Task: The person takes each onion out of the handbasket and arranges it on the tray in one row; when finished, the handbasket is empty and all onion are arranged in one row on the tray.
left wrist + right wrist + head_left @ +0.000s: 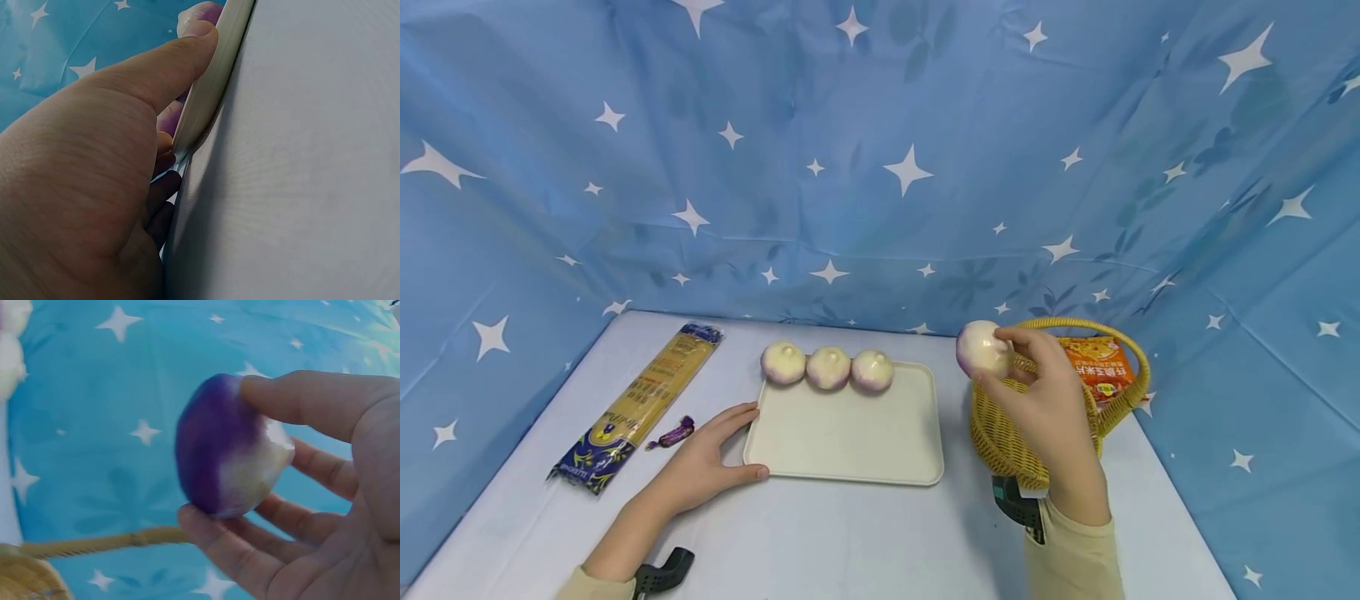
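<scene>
My right hand pinches a purple-and-white turnip between thumb and fingers, held up over the left rim of a yellow wicker basket. In the right wrist view the turnip's purple side faces away from the palm. A cream tray lies left of the basket, with three similar turnips in a row along its back edge. My left hand touches the tray's left end, its fingers extended and spread. In the left wrist view the thumb lies against the tray's rim.
An orange snack bag shows behind the basket's tall handle. Left of the tray lie a long spaghetti packet and a small purple wrapped candy. A blue star-patterned curtain surrounds the white table.
</scene>
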Motion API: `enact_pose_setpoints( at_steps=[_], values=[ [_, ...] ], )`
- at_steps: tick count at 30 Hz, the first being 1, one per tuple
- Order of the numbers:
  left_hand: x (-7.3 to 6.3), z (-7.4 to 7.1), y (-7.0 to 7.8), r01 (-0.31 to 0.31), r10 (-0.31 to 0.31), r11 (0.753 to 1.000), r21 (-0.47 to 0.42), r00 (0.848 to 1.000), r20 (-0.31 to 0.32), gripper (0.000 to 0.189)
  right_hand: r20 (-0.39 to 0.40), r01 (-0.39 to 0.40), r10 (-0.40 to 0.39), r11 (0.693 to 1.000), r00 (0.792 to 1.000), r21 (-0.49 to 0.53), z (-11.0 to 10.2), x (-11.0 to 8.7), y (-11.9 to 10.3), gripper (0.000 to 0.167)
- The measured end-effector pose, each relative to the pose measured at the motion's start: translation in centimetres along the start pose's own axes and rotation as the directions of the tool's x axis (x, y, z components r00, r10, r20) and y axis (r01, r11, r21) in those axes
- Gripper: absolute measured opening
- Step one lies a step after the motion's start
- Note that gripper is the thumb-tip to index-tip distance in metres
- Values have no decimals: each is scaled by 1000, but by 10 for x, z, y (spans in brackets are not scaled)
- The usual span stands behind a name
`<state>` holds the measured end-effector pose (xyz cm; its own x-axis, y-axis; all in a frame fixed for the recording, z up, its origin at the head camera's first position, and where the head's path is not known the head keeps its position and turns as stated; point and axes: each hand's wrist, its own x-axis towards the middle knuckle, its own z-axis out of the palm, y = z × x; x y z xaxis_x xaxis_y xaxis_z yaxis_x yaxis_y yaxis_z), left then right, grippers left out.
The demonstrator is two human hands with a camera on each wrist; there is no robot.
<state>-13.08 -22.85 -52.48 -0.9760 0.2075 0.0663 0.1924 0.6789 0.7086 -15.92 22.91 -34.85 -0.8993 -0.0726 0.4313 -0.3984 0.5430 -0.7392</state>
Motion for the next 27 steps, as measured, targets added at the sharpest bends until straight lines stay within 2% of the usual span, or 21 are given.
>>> enact_pose_setpoints(
  at_steps=[9,14,21,27],
  values=[
    [0,1,-1,-15,15,1000,7,1000,-5,107,86,-22,17,997,996,68,39,12,25,50],
    [0,1,-1,-18,18,1000,2,1000,-6,107,85,-12,6,997,996,75,66,12,36,50],
    [0,1,0,-17,17,1000,10,1000,-6,109,48,6,-5,1000,999,-6,102,10,47,52],
    [0,1,-1,-22,22,1000,7,1000,-6,109,31,3,0,997,1000,-82,121,7,60,52]
  ],
)
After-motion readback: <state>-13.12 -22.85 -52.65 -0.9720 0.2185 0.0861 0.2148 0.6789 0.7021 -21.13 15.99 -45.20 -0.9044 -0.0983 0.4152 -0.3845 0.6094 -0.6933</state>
